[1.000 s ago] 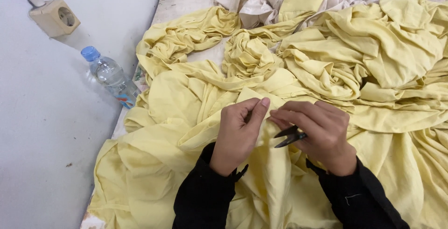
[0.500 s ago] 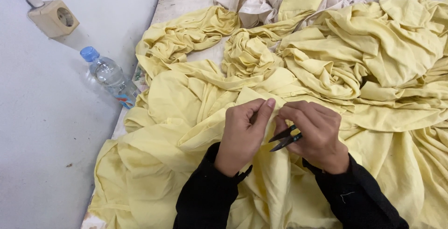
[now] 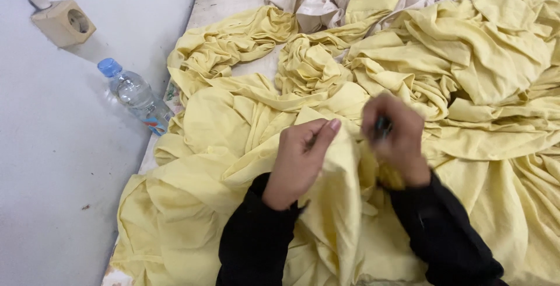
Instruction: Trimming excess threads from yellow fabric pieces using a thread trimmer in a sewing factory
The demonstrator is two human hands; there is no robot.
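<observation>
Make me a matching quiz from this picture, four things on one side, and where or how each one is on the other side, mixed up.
Things:
1. water bottle
2. wall socket
3. left hand
4. right hand

Places or states:
A. blurred, closed around a small dark tool
B. pinching a fold of yellow fabric
C. mounted on the white wall, upper left
D. lying at the cloth's left edge, blue cap

Pairs: 1-D, 2-C, 3-B, 4-A

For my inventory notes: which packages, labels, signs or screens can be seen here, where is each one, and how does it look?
Plastic water bottle: lying at the left edge of the yellow cloth, against the white wall; clear, blue cap.
Bottle label: band near the bottle's lower end; blue with some red.
No signs or screens visible.
</observation>
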